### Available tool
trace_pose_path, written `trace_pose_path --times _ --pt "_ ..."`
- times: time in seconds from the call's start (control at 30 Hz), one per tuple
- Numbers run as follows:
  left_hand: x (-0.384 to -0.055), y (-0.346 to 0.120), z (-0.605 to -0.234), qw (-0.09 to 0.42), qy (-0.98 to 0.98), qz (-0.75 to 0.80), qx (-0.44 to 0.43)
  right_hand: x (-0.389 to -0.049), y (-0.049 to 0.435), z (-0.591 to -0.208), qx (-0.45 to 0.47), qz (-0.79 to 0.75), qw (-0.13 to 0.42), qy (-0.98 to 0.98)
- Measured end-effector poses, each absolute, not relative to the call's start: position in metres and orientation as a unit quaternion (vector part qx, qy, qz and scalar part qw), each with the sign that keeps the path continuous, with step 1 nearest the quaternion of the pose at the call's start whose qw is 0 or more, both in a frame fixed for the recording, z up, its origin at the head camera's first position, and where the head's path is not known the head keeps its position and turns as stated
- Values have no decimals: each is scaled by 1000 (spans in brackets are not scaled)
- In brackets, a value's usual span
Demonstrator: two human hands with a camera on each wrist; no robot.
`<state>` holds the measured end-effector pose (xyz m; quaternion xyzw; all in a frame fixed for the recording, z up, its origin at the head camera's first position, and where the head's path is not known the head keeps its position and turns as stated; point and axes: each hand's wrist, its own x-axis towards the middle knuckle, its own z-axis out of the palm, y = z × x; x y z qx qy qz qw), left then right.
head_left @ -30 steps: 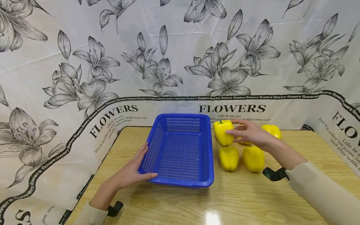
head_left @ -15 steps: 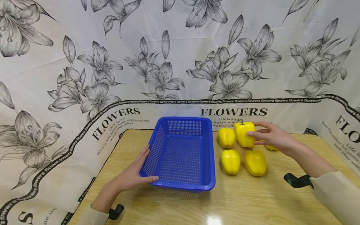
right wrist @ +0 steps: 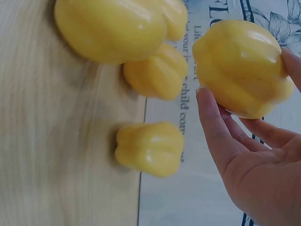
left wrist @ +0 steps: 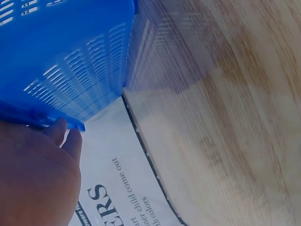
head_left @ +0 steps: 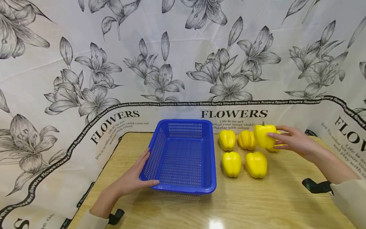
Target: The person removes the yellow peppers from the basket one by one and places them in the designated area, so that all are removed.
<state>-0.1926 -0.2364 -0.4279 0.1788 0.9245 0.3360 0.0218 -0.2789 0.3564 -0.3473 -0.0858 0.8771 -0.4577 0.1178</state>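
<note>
A blue plastic basket with perforated walls stands on the table, nothing inside it. My left hand grips its near left corner, thumb over the front rim and fingers along the left side; the left wrist view has those fingertips at the rim. My right hand holds a yellow bell pepper, stem up, between thumb and fingers. In the right wrist view this pepper is off the table. Behind it in the head view, another yellow pepper is mostly hidden.
Several more yellow peppers stand right of the basket: two in front, a left one and a right one, with a back left one and a back middle one behind. A flower-printed cloth rises at the table's back edge.
My right hand has carried the pepper rightward, from beside the basket along the back row, uncovering the back left and back middle peppers. My left hand has stayed on the basket.
</note>
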Motion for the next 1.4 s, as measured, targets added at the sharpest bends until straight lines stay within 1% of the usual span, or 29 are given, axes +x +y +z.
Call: trace_pose_path --times 0.27,0.57,0.8,0.87,0.97,1.23,1.4 --pt "-195 -234 -428 11 923 338 182 -267 391 -366 -86 -458 113 877" --pt "-194 -232 -424 23 922 345 176 -263 422 -397 -75 -486 197 849" --pt "-196 -232 -423 17 921 344 180 -260 437 -416 -67 -514 266 813" --pt "-196 -233 -424 18 922 343 180 -259 438 -420 -66 -519 278 805" --pt "-197 -233 -426 19 921 344 181 -260 438 -422 -69 -515 278 808" --pt "-196 -233 -424 14 917 355 183 -263 434 -425 -30 -502 270 821" --pt "-196 -235 -424 14 916 353 189 -262 435 -424 -37 -482 261 836"
